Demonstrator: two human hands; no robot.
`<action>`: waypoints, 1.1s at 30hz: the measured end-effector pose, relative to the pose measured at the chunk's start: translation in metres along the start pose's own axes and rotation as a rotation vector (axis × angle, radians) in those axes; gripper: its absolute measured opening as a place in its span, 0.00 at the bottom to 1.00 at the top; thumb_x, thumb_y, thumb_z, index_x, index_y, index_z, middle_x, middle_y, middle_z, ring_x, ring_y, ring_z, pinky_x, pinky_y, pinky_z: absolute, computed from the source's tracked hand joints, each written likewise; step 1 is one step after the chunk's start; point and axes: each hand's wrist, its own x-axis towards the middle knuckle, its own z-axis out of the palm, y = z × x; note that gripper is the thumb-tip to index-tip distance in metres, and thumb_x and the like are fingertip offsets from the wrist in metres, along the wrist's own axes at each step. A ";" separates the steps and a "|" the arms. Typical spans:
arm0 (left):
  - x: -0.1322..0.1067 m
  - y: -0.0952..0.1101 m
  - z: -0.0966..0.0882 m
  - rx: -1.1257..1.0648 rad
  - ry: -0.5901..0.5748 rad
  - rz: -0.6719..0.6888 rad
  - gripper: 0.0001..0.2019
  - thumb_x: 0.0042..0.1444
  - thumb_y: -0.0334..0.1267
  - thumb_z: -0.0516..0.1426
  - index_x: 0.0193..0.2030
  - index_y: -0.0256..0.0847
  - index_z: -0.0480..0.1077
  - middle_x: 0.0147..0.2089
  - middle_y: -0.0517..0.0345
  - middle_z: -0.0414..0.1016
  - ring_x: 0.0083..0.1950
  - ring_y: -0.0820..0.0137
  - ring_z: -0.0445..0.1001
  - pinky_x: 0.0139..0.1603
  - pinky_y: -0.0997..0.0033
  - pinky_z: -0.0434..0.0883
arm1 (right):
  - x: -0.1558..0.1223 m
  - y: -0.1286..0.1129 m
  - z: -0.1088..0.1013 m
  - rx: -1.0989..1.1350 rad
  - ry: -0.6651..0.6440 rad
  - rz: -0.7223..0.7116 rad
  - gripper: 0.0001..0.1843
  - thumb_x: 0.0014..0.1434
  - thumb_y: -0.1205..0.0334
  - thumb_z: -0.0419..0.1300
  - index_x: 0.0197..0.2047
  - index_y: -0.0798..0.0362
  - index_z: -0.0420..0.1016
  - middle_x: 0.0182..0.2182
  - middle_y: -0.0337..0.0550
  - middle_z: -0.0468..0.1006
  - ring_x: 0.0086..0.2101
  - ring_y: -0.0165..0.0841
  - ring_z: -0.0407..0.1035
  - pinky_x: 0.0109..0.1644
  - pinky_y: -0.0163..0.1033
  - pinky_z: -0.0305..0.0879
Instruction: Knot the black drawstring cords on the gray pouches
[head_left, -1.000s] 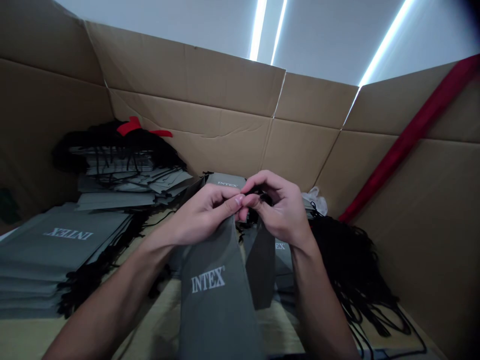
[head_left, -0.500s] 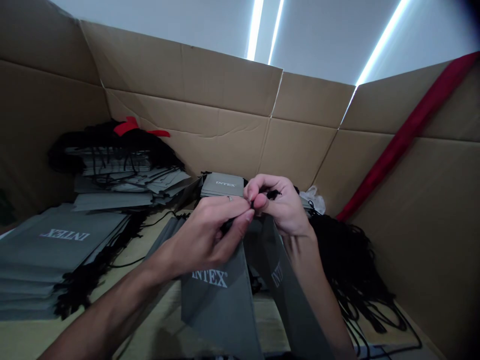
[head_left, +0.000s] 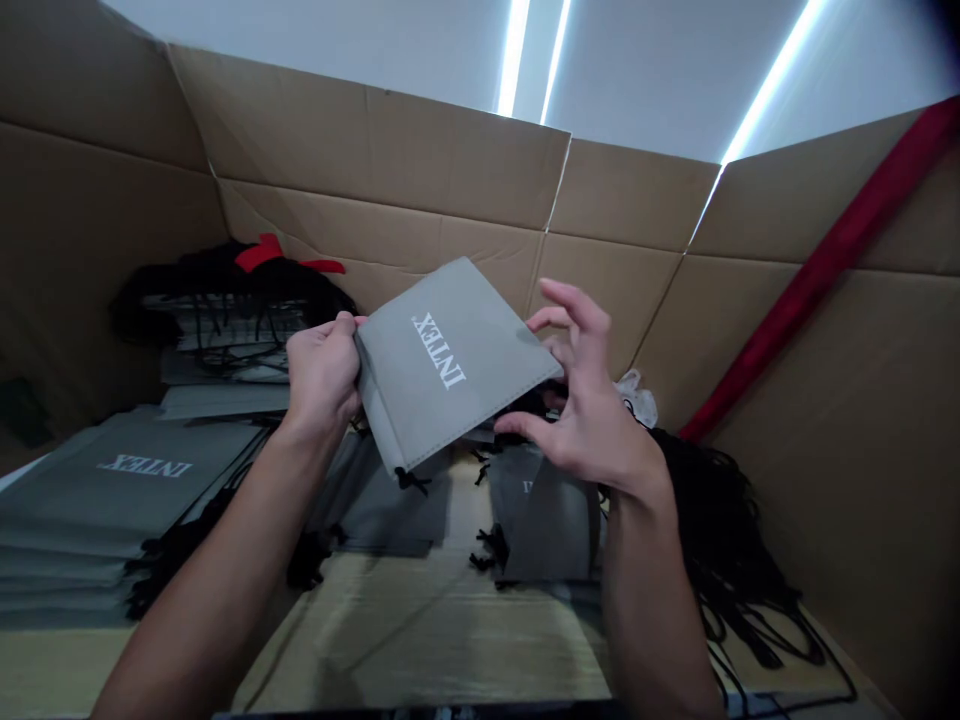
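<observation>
A grey drawstring pouch (head_left: pixel 442 370) with white INTEX lettering is held up tilted above the table. A short black knot of cord hangs from its lower corner. My left hand (head_left: pixel 324 370) is closed on the pouch's left edge, its thumb on top. Beside the right corner, my right hand (head_left: pixel 589 390) has its thumb and fingers spread; whether any finger touches the fabric there is hard to see. Below my hands lie more grey pouches (head_left: pixel 547 515) and, to their left, another group of pouches (head_left: pixel 394 500), with black cord ends showing.
A neat stack of grey pouches (head_left: pixel 82 500) stands at the left, with a pile of black-corded pouches (head_left: pixel 225 315) behind it. Black cords (head_left: pixel 712 530) are heaped at the right. Cardboard walls (head_left: pixel 375 150) enclose the table (head_left: pixel 420 640); a red strip (head_left: pixel 817 280) crosses the right wall.
My hands were pinched together at a black cord with pouches hanging below. Now they are apart, the left holding one pouch up flat and the right spread; other pouches lie on the table.
</observation>
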 end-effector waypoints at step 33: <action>-0.093 0.047 -0.017 0.237 -0.671 0.524 0.10 0.69 0.45 0.67 0.43 0.41 0.87 0.41 0.54 0.88 0.40 0.65 0.84 0.41 0.73 0.78 | -0.014 -0.035 -0.066 -0.246 0.074 0.371 0.14 0.64 0.49 0.75 0.48 0.47 0.90 0.42 0.44 0.89 0.33 0.36 0.73 0.36 0.39 0.68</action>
